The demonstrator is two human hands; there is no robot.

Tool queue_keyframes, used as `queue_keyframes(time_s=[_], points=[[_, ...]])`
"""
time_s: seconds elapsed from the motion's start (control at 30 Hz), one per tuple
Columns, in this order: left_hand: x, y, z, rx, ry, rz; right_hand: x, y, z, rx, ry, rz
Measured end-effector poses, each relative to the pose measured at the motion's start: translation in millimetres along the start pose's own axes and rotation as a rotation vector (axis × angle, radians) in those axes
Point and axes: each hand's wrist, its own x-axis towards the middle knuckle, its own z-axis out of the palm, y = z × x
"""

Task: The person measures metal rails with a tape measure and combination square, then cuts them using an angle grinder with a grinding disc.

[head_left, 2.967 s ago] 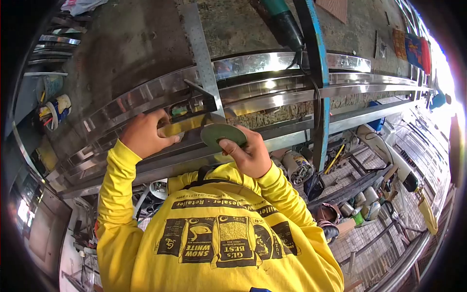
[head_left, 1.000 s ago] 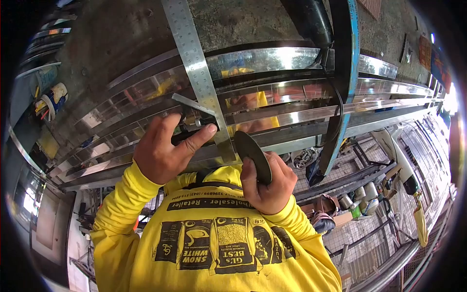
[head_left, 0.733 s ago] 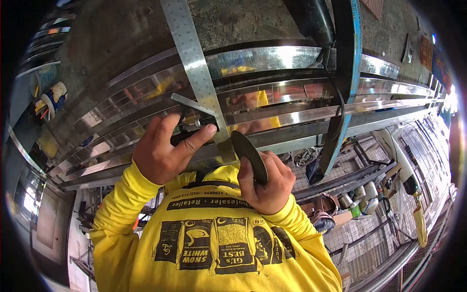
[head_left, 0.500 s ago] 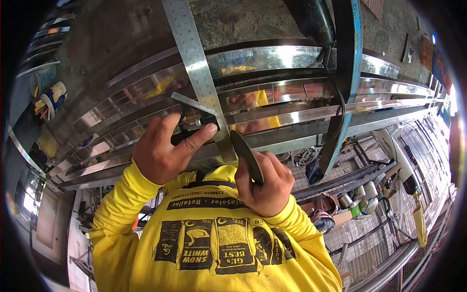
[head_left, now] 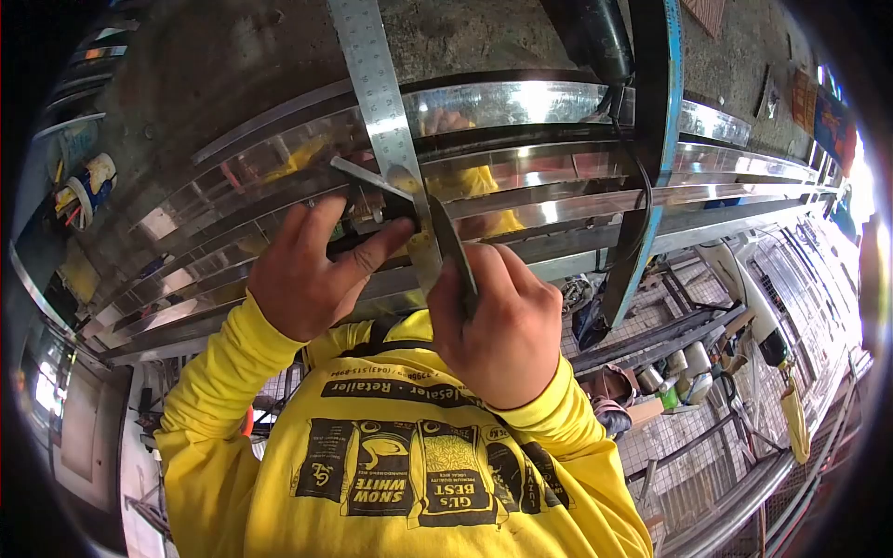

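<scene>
My left hand (head_left: 302,270) is closed around the head (head_left: 372,181) of a combination square, its thumb pressing by the blade. The square's steel ruler (head_left: 386,121) lies across several shiny metal bars (head_left: 521,100). In my right hand (head_left: 502,325), between thumb and fingers, is a thin dark cutting disc (head_left: 454,246), seen nearly edge-on. The disc's upper end meets or nearly meets the ruler's right edge, above the bars. My fingers hide the disc's lower part.
A blue-edged metal bar (head_left: 665,121) crosses the stock on the right, with a black cable (head_left: 649,186) beside it. A dark cylindrical tool (head_left: 605,46) lies behind. At left stands a tub of pens (head_left: 91,186). Bottles and scraps (head_left: 684,377) sit on the tiled floor at right.
My right hand has moved left and slightly up, bringing the disc closer to the ruler's edge. The ruler's far end has shifted a little to the right. My left hand keeps its hold.
</scene>
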Motion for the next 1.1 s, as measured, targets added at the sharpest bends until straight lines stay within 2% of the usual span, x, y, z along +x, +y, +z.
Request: queue_keyframes(time_s=[0.17,0.3,0.33,0.43,0.6,0.87,0.97,1.1], points=[[-2,-2,1,-0.040,0.013,0.017,-5,4,0,0.048,0.014,0.033],[1,2,-2,-0.031,0.027,0.006,14,1,5,-0.009,0.092,-0.036],[0,2,1,-0.024,0.048,0.012,12,-3,3,0.052,0.127,0.031],[-2,-1,4,-0.019,0.077,0.027,-9,0,2,0.053,0.041,0.083],[2,1,0,-0.031,0.057,0.000,15,1,5,0.058,0.123,-0.006],[0,0,4,-0.043,0.096,0.012,-4,8,2,0.064,0.069,0.016],[0,-1,2,-0.030,0.071,0.011,5,12,8,0.012,0.094,-0.091],[-2,-2,5,-0.080,0.085,0.015,-19,11,14,0.075,0.139,-0.003]])
